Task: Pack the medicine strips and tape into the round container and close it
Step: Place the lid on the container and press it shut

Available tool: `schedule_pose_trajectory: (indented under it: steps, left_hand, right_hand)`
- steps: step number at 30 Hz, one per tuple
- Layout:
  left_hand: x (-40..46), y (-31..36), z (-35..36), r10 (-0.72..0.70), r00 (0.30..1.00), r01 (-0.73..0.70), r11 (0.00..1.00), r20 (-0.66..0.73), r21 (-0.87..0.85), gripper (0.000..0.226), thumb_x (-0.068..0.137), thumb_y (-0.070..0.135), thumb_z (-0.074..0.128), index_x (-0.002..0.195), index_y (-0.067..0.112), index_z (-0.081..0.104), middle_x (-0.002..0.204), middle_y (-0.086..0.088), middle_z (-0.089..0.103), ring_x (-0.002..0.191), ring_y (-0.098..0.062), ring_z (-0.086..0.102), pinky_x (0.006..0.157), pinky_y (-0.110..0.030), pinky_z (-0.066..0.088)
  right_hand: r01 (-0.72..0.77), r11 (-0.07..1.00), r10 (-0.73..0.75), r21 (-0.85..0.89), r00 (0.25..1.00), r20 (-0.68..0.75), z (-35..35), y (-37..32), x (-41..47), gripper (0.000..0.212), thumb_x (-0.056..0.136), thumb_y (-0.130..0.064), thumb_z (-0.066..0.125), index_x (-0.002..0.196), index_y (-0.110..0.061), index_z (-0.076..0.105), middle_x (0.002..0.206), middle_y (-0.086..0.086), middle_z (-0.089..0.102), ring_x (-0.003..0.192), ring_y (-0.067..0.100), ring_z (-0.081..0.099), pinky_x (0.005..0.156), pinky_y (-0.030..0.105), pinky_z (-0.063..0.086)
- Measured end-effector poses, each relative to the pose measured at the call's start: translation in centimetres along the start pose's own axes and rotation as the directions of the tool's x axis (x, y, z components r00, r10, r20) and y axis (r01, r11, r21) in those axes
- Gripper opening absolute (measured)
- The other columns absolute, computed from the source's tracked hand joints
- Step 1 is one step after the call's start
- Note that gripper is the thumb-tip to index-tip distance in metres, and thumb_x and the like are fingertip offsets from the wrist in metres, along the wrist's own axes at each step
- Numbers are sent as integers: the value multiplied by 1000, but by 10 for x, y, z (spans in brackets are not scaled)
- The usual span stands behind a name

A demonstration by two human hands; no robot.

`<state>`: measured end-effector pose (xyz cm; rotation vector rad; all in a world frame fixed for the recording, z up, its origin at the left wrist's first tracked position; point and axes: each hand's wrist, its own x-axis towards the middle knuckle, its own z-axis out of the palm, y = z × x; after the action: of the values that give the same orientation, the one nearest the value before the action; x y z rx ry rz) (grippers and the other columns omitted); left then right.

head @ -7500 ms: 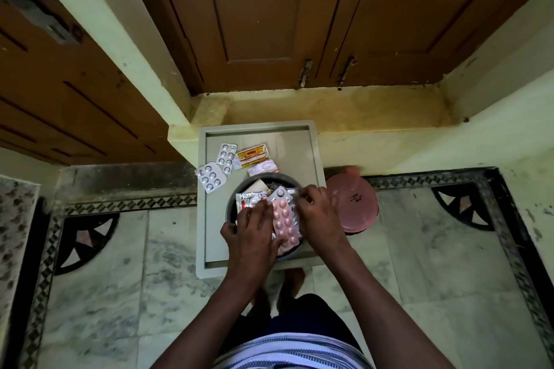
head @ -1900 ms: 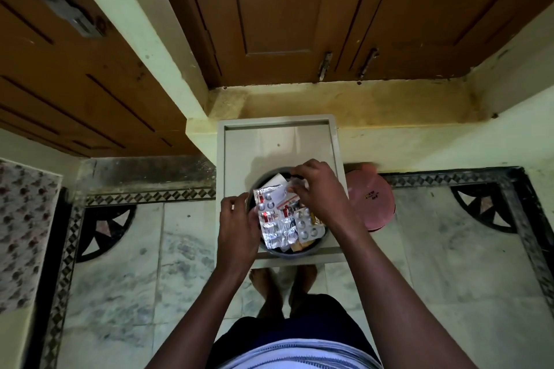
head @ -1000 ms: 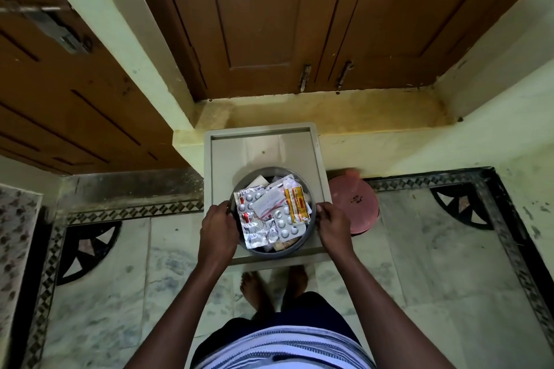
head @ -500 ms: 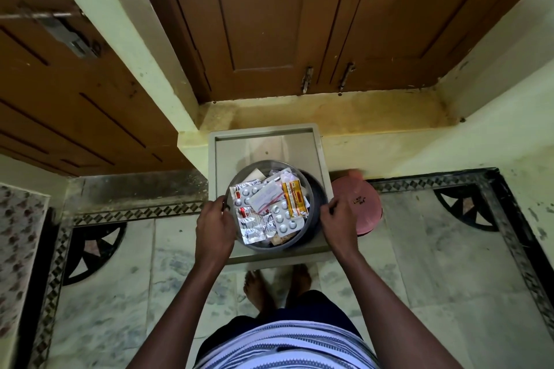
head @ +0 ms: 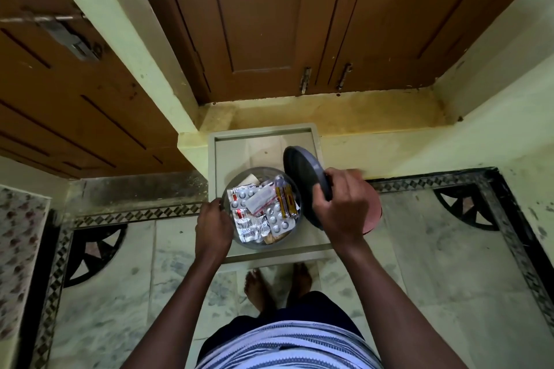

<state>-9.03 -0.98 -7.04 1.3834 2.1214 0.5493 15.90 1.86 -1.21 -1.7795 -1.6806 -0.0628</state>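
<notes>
Right hand (head: 341, 207) is now gripping the dark lid (head: 302, 180), tilted beside the container (head: 239, 240) it was steadying a second ago. Left hand (head: 214, 226) is clutching the rim. Medicine strips (head: 254, 219) are sitting inside on the worktop (head: 263, 144), so closing's next.

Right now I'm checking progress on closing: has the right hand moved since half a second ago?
Yes. The right hand left the container rim and now holds the dark lid tilted above the stool, right of the container.
</notes>
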Motion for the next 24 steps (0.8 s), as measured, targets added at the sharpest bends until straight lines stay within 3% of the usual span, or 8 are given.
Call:
schedule_pose_trajectory:
  steps: [5, 8, 10, 12, 14, 17, 21, 24]
  left_hand:
    - [5, 0, 0, 20, 1000, -21, 999, -17, -39, 27, 101, 20, 58, 122, 5, 67, 115, -15, 71, 106, -33, 67, 88, -40, 53]
    - [-2, 10, -8, 52, 986, -58, 998, -158, -36, 33, 103, 29, 57, 125, 6, 65, 121, -14, 63, 105, -29, 65, 90, -41, 55]
    - [-9, 30, -14, 104, 972, -129, 986, -210, -105, 24, 104, 29, 57, 116, 11, 68, 110, -7, 66, 98, -24, 65, 86, -42, 56]
    - [-9, 59, -17, 51, 995, -73, 951, -82, -300, 25, 104, 36, 58, 108, 15, 72, 97, -2, 74, 87, -19, 72, 77, -39, 61]
    - [-4, 83, -13, -52, 987, 124, 843, 151, -523, 35, 101, 47, 60, 103, 16, 76, 90, -4, 80, 80, -18, 78, 73, -36, 64]
    - [5, 99, -6, -112, 952, 266, 768, 287, -583, 45, 83, 58, 75, 85, 13, 78, 79, -10, 79, 78, -31, 79, 72, -48, 66]
    - [10, 99, -3, -192, 920, 376, 672, 340, -638, 19, 82, 16, 86, 87, 2, 76, 81, -17, 79, 81, -38, 79, 79, -52, 65]
    - [11, 95, -10, -201, 893, 436, 604, 402, -667, 16, 86, 5, 80, 96, -5, 74, 88, -21, 79, 86, -40, 78, 83, -52, 64]
  right_hand:
    - [65, 998, -65, 1, 997, 42, 3, -20, -6, 22, 79, -17, 67, 97, -5, 71, 87, 11, 68, 79, 31, 61, 69, 41, 48]
    - [69, 996, -75, 61, 992, 102, 6, -25, -12, 30, 76, -18, 68, 104, -5, 71, 98, 12, 68, 88, 33, 63, 74, 42, 50]
    - [93, 990, -106, 104, 985, 133, 7, -26, -19, 36, 74, -17, 69, 108, -4, 71, 104, 12, 69, 92, 33, 65, 77, 43, 52]
    - [118, 983, -140, 137, 976, 167, 9, -27, -26, 41, 72, -16, 72, 110, -3, 71, 108, 13, 71, 95, 31, 67, 80, 42, 53]
    - [137, 979, -169, 151, 961, 220, 12, -28, -34, 41, 70, -18, 74, 109, -3, 72, 110, 13, 72, 96, 30, 68, 81, 42, 54]
    - [167, 973, -206, 157, 938, 278, 16, -24, -47, 42, 68, -19, 74, 107, -4, 74, 112, 12, 73, 97, 30, 70, 80, 43, 54]
    - [193, 962, -237, 191, 942, 239, 13, -22, -51, 35, 76, -29, 75, 102, -5, 75, 110, 11, 74, 97, 28, 70, 81, 44, 52]
    - [180, 959, -224, 220, 954, 197, 6, -17, -48, 43, 84, -43, 74, 102, -4, 75, 113, 12, 73, 103, 29, 68, 87, 43, 51]
